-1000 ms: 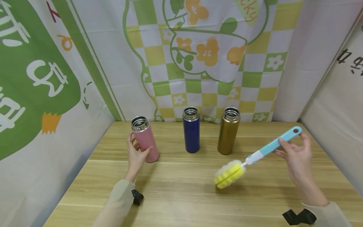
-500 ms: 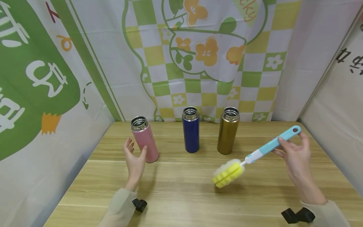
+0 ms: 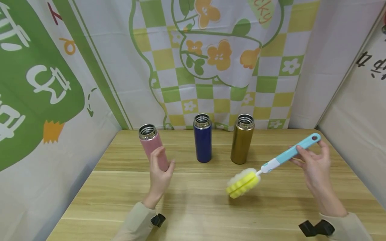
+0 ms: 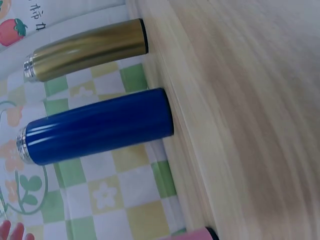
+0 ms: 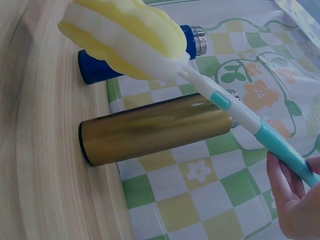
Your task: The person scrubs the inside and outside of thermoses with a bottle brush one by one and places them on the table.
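Note:
My right hand (image 3: 316, 165) pinches the blue handle of a bottle brush (image 3: 287, 155). Its yellow and white sponge head points down and to the left, close over the table. In front of the pink bottle (image 3: 152, 144) my left hand (image 3: 160, 177) is held with fingers parted and nothing between them, overlapping the bottle's lower part in the head view. A dark blue bottle (image 3: 203, 139) and a gold bottle (image 3: 242, 140) stand upright to the right of it. All three bottles are lidless, with steel necks. The left wrist view catches only fingertips (image 4: 15, 232) at its lower corner.
The wooden table (image 3: 193, 207) ends at a printed curtain (image 3: 217, 97) close behind the bottles. White cloth also hangs along the left and right sides. A black wrist camera (image 3: 158, 220) sits on the left sleeve.
My left hand has let go of the pink bottle, drawn back and moved right across its front. The pink bottle stays in place. My right hand and the brush have barely moved.

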{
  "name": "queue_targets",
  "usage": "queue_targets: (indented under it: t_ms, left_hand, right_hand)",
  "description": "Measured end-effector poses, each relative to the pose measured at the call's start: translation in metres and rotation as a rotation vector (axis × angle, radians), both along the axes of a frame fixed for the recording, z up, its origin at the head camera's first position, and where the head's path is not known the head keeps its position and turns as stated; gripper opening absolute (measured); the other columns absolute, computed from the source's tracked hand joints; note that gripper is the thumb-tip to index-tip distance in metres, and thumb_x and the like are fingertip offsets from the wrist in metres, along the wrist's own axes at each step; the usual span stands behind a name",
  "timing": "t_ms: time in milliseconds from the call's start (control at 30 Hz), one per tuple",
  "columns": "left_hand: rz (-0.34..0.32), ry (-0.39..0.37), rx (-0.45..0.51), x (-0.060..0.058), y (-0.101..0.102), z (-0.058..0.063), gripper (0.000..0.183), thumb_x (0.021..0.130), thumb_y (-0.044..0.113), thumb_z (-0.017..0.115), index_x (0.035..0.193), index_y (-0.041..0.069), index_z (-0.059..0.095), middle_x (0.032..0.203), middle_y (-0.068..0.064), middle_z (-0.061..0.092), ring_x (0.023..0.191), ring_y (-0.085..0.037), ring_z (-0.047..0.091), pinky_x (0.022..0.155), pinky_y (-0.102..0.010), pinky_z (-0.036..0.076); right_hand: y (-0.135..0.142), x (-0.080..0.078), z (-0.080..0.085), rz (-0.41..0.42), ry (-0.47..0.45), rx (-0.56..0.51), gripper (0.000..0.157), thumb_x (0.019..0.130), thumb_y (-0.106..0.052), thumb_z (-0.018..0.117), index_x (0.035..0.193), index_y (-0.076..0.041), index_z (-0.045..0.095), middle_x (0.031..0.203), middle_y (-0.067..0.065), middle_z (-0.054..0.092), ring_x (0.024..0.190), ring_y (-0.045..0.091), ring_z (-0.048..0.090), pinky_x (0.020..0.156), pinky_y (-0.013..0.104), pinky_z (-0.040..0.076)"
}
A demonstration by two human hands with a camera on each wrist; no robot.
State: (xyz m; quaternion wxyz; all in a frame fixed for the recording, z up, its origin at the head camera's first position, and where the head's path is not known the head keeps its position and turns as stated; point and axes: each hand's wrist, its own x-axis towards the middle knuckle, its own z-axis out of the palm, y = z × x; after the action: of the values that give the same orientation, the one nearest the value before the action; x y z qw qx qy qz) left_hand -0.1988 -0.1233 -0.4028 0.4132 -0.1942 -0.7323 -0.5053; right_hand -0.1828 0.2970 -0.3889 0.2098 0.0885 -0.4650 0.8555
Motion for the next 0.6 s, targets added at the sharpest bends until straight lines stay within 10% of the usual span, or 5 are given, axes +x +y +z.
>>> queue_targets:
  t_ms: [233, 600]
  left_hand:
    - [-0.083, -0.04, -0.147, -0.021, 0.015, -0.009, 0.051, 0.069, -0.005, 0.068, 0.114, -0.009, 0.044, 0.109, -0.021, 0.049, 0.097, -0.034, 0.048, 0.083, -0.043, 0.04]
    - [-0.222, -0.416, -0.207, -0.054, 0.032, -0.004, 0.06, 0.076, 0.01, 0.068, 0.124, -0.003, 0.035, 0.118, -0.023, 0.042, 0.104, -0.036, 0.045, 0.089, -0.046, 0.037]
  right_hand:
    - [-0.025, 0.019, 0.032, -0.023, -0.083, -0.006, 0.057, 0.079, 0.008, 0.058, 0.122, -0.013, 0.026, 0.077, 0.012, 0.066, 0.068, 0.023, 0.065, 0.063, 0.034, 0.052]
    - [-0.029, 0.019, 0.034, -0.044, -0.092, 0.004, 0.056, 0.08, 0.008, 0.057, 0.122, -0.012, 0.026, 0.075, 0.011, 0.066, 0.066, 0.021, 0.065, 0.062, 0.033, 0.052]
